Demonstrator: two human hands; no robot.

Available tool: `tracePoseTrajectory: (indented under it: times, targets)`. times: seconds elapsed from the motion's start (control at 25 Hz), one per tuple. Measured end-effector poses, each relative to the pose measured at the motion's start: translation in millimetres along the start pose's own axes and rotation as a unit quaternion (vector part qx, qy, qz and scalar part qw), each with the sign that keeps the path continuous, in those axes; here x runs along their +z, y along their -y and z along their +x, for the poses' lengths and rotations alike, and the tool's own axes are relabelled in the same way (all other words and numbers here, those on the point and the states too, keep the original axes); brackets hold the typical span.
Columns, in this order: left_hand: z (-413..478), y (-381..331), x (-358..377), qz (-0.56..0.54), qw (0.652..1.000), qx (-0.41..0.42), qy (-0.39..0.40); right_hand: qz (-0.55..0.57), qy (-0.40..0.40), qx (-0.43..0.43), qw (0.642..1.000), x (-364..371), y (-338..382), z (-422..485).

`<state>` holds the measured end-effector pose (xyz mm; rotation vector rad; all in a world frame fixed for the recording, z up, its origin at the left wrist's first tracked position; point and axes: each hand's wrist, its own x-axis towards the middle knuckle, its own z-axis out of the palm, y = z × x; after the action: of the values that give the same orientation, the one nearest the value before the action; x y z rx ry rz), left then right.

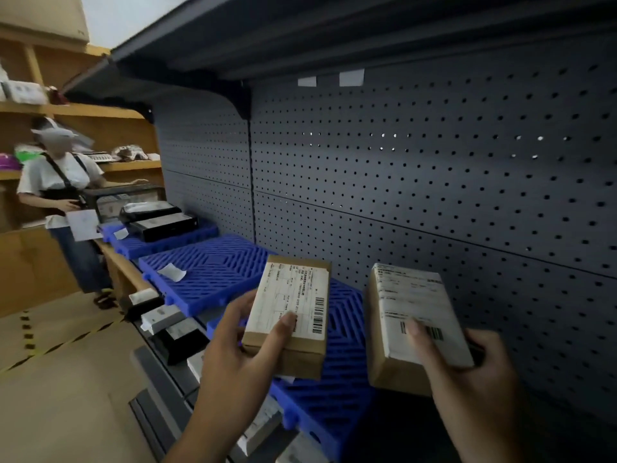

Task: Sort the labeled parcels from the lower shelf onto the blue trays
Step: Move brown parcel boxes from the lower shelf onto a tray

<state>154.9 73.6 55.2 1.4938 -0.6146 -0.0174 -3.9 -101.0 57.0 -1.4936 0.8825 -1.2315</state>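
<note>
Left hand [233, 349] clamps a brown box [288, 315], thumb on the label, fingers underneath. Right hand [467, 369] grips a second box [410, 325] the same way, thumb by the barcode. Both are held up over the nearest blue tray [344, 389], labels facing up. More parcels [167, 320] sit on the lower shelf below. Two further trays run left; the far tray [160, 243] carries black boxes. Suggest reading each label first, then setting boxes flat, label up, clear of the tray edge.
</note>
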Motion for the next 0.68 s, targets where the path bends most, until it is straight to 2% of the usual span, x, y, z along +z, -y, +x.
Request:
tracePoseTrajectory:
  times: [0.2,0.4,0.52,0.68]
  targets:
    - [84.7,33.9,-6.7,-0.017,0.999,-0.018,0.047,-0.059,-0.055,0.021,0.997,56.9,-1.2,19.6]
    - [165.3,80.6,-15.0,-0.017,0.987,-0.040,0.156,-0.107,-0.150,0.053,0.981,120.0,-4.9,22.3]
    - [191.0,98.6,-16.3,-0.020,0.974,-0.077,0.211,-0.131,-0.202,0.092,0.966,139.4,-4.4,21.6]
    - [201.8,109.0,-12.7,-0.005,0.961,-0.100,0.259,-0.163,-0.233,0.113,0.952,149.4,-5.8,10.8]
